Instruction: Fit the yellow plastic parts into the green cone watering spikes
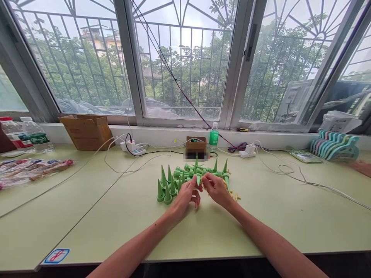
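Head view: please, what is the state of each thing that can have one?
Left hand: closed, holding
Right hand: fingertips together, content unclear
Held green spike: point down
Standing green spikes at left: upright, points up
Yellow fittings: scattered
Large cardboard box: open
Small cardboard box: open
Green bottle: upright, capped
Red-capped bottle: upright, closed
White-capped bottle at left: upright, closed

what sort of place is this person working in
Likely a small indoor workroom, perhaps for light hand assembly: a long pale-green worktable runs below big windows with bars outside, and many similar green cones are clustered on it.
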`<state>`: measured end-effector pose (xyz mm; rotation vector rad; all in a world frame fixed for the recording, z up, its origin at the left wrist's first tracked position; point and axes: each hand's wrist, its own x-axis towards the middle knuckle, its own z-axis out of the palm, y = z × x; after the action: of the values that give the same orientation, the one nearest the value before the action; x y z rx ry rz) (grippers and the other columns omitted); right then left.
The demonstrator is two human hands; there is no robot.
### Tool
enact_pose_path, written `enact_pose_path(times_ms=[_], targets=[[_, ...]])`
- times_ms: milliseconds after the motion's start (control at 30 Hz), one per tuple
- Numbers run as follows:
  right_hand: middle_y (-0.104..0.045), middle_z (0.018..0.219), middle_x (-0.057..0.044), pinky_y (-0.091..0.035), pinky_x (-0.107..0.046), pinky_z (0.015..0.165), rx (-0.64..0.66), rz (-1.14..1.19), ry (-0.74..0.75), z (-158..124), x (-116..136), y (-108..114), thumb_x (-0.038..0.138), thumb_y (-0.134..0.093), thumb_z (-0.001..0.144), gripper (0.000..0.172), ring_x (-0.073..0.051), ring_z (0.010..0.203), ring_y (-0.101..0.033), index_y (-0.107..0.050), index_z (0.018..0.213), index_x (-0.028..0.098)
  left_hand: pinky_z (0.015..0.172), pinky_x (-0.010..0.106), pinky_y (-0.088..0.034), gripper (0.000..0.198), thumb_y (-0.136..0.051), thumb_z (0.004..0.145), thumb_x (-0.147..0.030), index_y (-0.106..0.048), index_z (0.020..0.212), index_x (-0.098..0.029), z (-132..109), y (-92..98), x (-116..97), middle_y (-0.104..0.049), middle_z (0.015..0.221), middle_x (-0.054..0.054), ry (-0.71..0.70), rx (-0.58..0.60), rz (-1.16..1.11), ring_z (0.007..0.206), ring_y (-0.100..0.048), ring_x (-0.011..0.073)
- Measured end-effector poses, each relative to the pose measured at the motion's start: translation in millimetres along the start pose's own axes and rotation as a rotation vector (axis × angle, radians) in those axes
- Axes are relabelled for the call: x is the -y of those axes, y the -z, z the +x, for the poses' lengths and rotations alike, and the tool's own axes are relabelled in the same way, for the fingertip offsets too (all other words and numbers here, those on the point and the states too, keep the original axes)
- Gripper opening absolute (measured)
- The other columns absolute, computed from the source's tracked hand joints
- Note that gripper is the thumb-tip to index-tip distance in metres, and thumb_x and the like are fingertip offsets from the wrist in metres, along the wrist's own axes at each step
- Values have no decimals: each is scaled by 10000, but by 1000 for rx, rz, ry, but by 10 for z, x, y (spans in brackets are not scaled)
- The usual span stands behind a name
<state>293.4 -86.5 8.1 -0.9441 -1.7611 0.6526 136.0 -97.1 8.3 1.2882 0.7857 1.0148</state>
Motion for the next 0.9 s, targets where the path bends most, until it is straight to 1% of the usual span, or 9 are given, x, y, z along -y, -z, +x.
enact_pose_path(times_ms=[200, 333, 467, 567, 700, 900], targets=[[-474, 583, 31, -332, -246, 471, 8, 12, -21, -6, -15, 12, 488, -437, 967, 372, -119, 483, -420, -438, 715, 215, 377, 201, -417, 483, -536, 843, -631, -546, 837, -148, -13, 4, -7, -507, 823, 9, -16, 10, 24, 480, -515, 73], [-454, 548, 35, -315, -253, 460, -3, -45, -19, -10, -24, 22, 490, -428, 969, 385, -123, 467, -402, -413, 694, 220, 388, 204, -427, 479, -567, 824, -632, -538, 823, -154, -24, 9, -8, -507, 759, -6, -1, 7, 44, 473, -506, 74], [-449, 525, 33, -303, -261, 458, -4, -78, -17, -10, -31, 24, 480, -417, 976, 395, -130, 462, -393, -388, 675, 225, 390, 207, -425, 465, -603, 804, -623, -491, 780, -172, -26, 26, 2, -481, 647, -37, 8, 28, 57, 456, -499, 86], [-451, 519, 27, -306, -268, 470, -5, -91, -13, -7, -33, 27, 470, -403, 982, 408, -135, 469, -398, -372, 657, 226, 395, 209, -422, 454, -630, 794, -608, -452, 769, -191, -30, 35, 6, -466, 581, -58, -11, 54, 76, 436, -496, 91], [-450, 533, 22, -317, -272, 496, -6, -103, 0, -4, -32, 40, 455, -395, 986, 419, -138, 490, -410, -373, 639, 221, 401, 209, -412, 421, -624, 815, -580, -466, 813, -190, -32, 38, 14, -497, 543, -57, -38, 58, 147, 406, -487, 90], [-420, 548, 29, -308, -260, 494, 7, -98, 4, 2, -58, 42, 448, -393, 988, 424, -131, 501, -392, -393, 635, 214, 406, 215, -416, 390, -586, 856, -557, -468, 895, -187, -27, 45, 32, -526, 525, -51, -83, 44, 243, 406, -491, 100]])
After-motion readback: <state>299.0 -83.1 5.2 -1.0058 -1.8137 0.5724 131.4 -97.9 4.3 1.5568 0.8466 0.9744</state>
